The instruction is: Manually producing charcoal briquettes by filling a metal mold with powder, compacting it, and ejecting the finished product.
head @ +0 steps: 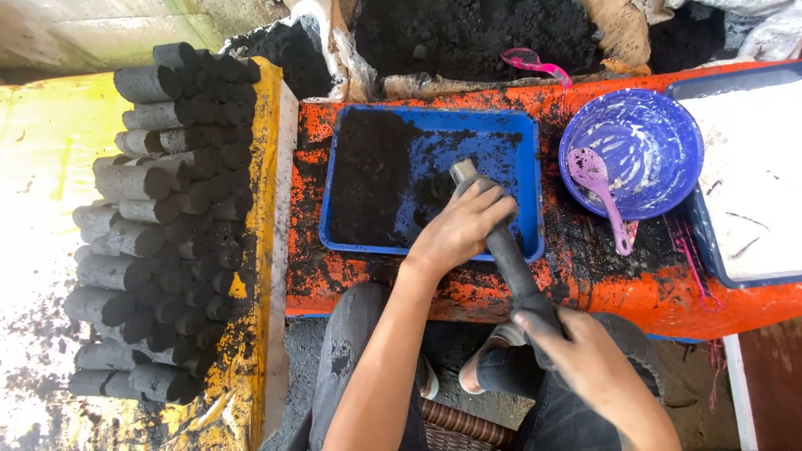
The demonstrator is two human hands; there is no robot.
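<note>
- While the person sits with knees in grey, stained trousers (355, 351) below the orange table (468, 292), the right hand (589, 355) is nearest the camera, clenched around the lower end of a dark grey cylindrical metal tube (505, 246).
- That tube runs slanted up from the right hand, over the near rim of the blue rectangular plastic tray (522, 150), and its open upper end sits inside the tray.
- Just beyond, the left hand (459, 230) grips the tube's upper part, fingers wrapped over it, right at the tray's near rim.
- Inside the tray, black powdery charcoal mix (372, 179) covers the left half; the right half shows bare blue with dark smears.
- Left of the tray, past the table's edge, a stack of dark grey cylindrical briquettes (167, 217) lies in rows on a yellow sheet (42, 150), their round ends facing the tray.
- Right of the tray stands a round blue plastic bowl (660, 121) streaked with white paste, a pink plastic spoon (606, 196) leaning over its near rim.
- Further right of the tray, a second blue tray holding white powder (752, 179) is cut by the picture's edge.
- Beyond the tray's far rim, a heap of loose black charcoal powder (468, 33) fills an open sack, with a pink scoop (535, 63) lying on it.
</note>
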